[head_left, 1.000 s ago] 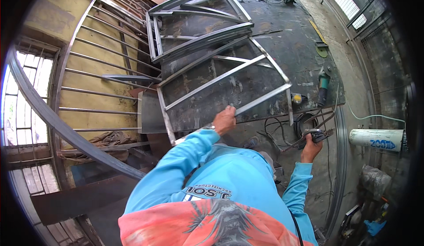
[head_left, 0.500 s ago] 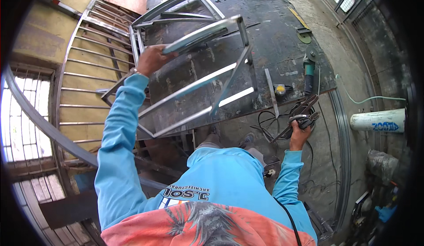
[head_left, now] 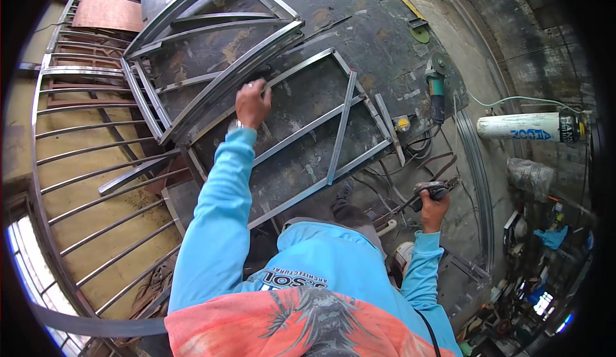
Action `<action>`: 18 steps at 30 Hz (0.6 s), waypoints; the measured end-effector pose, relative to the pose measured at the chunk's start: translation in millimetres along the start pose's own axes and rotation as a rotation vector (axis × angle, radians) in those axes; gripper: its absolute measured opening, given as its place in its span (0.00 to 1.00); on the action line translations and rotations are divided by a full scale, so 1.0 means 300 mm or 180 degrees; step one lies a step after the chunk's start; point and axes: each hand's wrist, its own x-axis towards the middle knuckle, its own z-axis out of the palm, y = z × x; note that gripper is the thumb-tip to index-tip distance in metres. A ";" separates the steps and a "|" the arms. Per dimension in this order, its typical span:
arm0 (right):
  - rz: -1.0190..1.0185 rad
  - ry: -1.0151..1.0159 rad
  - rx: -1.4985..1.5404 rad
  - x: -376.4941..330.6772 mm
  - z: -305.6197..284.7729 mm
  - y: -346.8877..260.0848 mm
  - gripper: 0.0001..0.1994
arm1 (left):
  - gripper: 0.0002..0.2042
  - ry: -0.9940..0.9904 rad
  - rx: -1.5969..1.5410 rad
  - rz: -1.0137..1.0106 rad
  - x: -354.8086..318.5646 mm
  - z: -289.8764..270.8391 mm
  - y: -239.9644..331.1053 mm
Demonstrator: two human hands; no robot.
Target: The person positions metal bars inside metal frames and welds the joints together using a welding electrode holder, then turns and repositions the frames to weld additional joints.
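While the right hand (head_left: 434, 212) is wrapped around a dark-handled tool (head_left: 436, 191), the left hand (head_left: 253, 104) curls at the far rail of a metal frame (head_left: 308, 130); whether it grips, I cannot tell. The frame lies along the near edge of a dark worktable (head_left: 366, 30). Blue lettering marks a white gas cylinder (head_left: 504, 127); dark lettering crosses the light-blue shirt (head_left: 346, 257).

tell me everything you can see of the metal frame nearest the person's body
The frame is roughly rectangular, of silvery, metal-looking bars: a lengthwise bar inside, and a slanted bar crossing it, reddish at its far end. It lies on the dark table, its near rail by the table's edge. The left hand is at its far rail; contact is unclear. The blue sleeve hides part.
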 end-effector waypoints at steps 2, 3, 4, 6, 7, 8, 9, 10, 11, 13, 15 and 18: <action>-0.0018 -0.0148 -0.0009 0.011 0.029 -0.025 0.08 | 0.12 -0.0493 -0.0102 -0.0026 -0.147 -0.009 0.036; -0.0020 -0.0163 -0.0033 0.012 0.043 -0.032 0.08 | 0.11 -0.0696 -0.0105 0.0141 -0.235 -0.001 0.041; -0.0082 -0.0120 0.0053 0.016 0.060 -0.029 0.07 | 0.11 -0.1013 -0.0006 0.0064 -0.310 -0.021 0.082; -0.0162 -0.0132 0.0140 0.026 0.095 -0.040 0.07 | 0.12 -0.1300 0.0097 -0.0063 -0.387 -0.013 0.093; -0.0154 -0.0199 0.0036 0.036 0.115 -0.050 0.07 | 0.12 -0.1285 0.0037 -0.0159 -0.431 0.035 0.056; -0.0146 -0.0249 -0.0078 0.044 0.129 -0.057 0.07 | 0.12 -0.1278 -0.0036 -0.0241 -0.444 0.047 0.055; -0.0161 -0.0286 -0.0089 0.049 0.140 -0.058 0.07 | 0.12 -0.1257 -0.0043 -0.0277 -0.454 0.060 0.051; -0.0104 -0.0454 -0.0084 0.054 0.152 -0.054 0.08 | 0.13 -0.1211 0.0000 -0.0334 -0.460 0.078 0.052; -0.0040 -0.0623 -0.0083 0.056 0.161 -0.051 0.08 | 0.13 -0.1171 0.0042 -0.0396 -0.463 0.091 0.061; 0.0178 -0.0857 -0.0259 0.069 0.218 -0.120 0.08 | 0.12 -0.0898 0.0023 -0.0512 -0.459 0.115 0.054; 0.0448 -0.1028 -0.0441 0.067 0.252 -0.137 0.08 | 0.12 -0.0748 0.0032 -0.0476 -0.428 0.125 0.066; -0.0006 -0.1339 -0.0019 0.099 0.309 -0.083 0.08 | 0.11 0.0182 -0.0063 0.0097 -0.434 0.075 0.124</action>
